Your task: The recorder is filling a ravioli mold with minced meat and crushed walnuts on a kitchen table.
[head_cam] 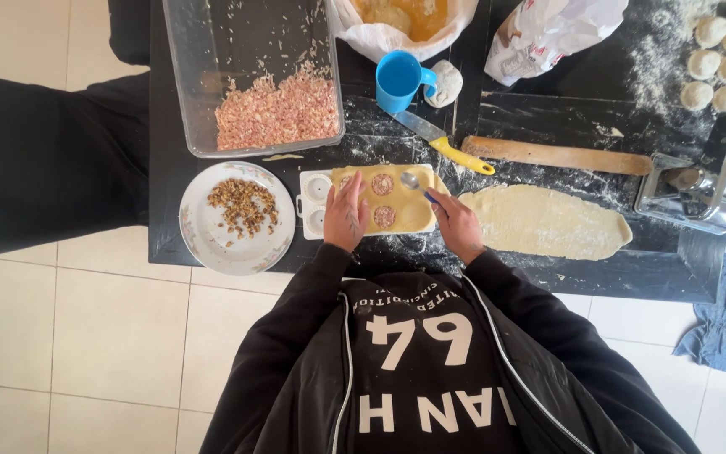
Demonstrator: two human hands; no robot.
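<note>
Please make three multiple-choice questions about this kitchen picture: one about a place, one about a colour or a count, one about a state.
1. Where is the plate of chopped nuts?
A. beside the mould, on its left in the picture
B. behind the cup
C. on the floor

2. What colour is the cup?
A. red
B. blue
C. white

3. What does the right hand hold?
A. nothing
B. a knife
C. a spoon

Answers: 1 A, the plate adjoins the mould; 2 B, the cup is plainly blue; 3 C, the spoon's bowl is over the dough.
</note>
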